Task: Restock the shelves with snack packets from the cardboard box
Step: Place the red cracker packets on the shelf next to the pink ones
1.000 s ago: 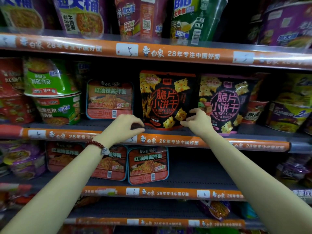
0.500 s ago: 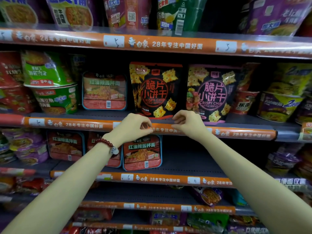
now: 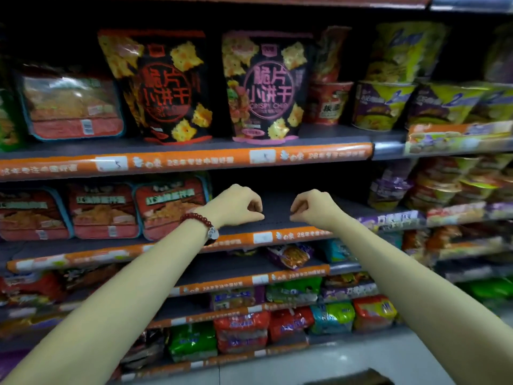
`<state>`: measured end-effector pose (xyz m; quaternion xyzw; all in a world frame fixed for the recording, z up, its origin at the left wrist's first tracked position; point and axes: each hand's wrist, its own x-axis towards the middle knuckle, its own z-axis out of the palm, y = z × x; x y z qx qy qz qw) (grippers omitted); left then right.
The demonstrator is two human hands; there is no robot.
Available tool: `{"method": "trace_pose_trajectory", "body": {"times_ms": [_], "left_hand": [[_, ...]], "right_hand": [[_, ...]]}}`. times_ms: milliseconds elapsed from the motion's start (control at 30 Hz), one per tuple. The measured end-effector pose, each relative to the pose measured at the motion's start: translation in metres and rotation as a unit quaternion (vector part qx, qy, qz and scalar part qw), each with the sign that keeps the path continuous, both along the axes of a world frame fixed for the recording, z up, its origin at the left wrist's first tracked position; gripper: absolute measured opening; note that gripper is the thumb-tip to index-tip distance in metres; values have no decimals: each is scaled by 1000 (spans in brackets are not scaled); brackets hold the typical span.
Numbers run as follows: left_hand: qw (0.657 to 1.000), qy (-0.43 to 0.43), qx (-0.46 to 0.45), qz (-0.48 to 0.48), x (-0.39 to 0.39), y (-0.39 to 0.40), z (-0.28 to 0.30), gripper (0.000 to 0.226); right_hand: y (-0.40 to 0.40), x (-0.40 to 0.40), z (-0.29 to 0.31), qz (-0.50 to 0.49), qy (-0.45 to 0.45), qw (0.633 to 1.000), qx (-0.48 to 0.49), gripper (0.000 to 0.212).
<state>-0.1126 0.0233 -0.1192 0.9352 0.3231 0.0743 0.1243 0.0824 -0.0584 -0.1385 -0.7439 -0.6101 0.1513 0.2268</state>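
Several tiers of shelving [image 3: 277, 134] fill your view, each edged with an orange price strip [image 3: 194, 159]. At twelve o'clock, on the upper tier, two crispy chip snack bags stand upright side by side: the black-and-red bag [image 3: 163, 87] at eleven o'clock and the black-and-pink bag [image 3: 266, 87] just right of it, their edges close, though you cannot tell whether they touch. Left of them, at ten o'clock, a red noodle tray [image 3: 72, 104] leans on its edge. At two o'clock sit purple-and-yellow noodle bowls [image 3: 383, 107] with a red cup [image 3: 327, 102] between them and the pink bag.

On the tier below, three red noodle trays [image 3: 102, 209] stand in a row at nine o'clock. Right of them lies a bare stretch of grey shelf [image 3: 277, 207].

Your two forearms reach in from the bottom corners towards the centre. Your left hand [image 3: 236, 205] hovers over that bare stretch with fingers curled in and thumb against them, holding nothing. Your right hand [image 3: 313, 207] mirrors it just beside, curled the same way and likewise holding nothing; the two hands are near but apart. A dark red bead bracelet [image 3: 198, 219] circles your left wrist.

Lower tiers at six o'clock hold blurred green, red and blue packets [image 3: 277, 320]. At five o'clock, a dark edge [image 3: 349, 379] shows on the pale floor; you cannot tell what it is.
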Motion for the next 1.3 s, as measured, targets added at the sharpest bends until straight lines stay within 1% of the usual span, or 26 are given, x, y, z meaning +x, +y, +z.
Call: {"method": "trace_pose_trajectory", "body": {"times_ms": [200,367,500,567,667,800,833,967,1033,1167,1233,1300], "left_hand": [[994,49,-36,-92,94,-25,-40,23],[972,95,-52,-207,191,-50,-80,23],[938,138,-70,-310,267,-79,-122,24],[917,162,-80,-357,301,-100,-148,27],[889,190,-92,-406,336,-133,-192,27],[859,219,-126,-444,360,-182,-269,26],[854,226,-132,-449,361,-192,-287,27],[822,260,-162,-480,364,-235,-387,25],[809,276,-173,-489,361,-251,-439,26],[787,294,-203,-502,354,-279,-546,28],[783,296,-223,-499,355,-290,-603,30],[783,294,-235,-495,361,-298,-662,30]], "right_hand": [[-62,76,-46,-115,23,992,-44,16],[-125,134,-89,-238,84,964,-79,11],[-185,169,-134,-378,131,913,-83,20],[-219,179,-161,-448,164,875,-79,23],[-268,184,-208,-527,195,824,-67,21],[-334,176,-287,-624,242,740,-71,22],[-347,171,-305,-639,248,725,-68,22],[-397,148,-393,-694,258,668,-72,28],[-415,136,-439,-717,265,643,-53,29],[-441,111,-543,-761,285,583,-10,25],[-448,103,-598,-772,292,564,7,25],[-451,100,-654,-779,294,554,22,27]]}}
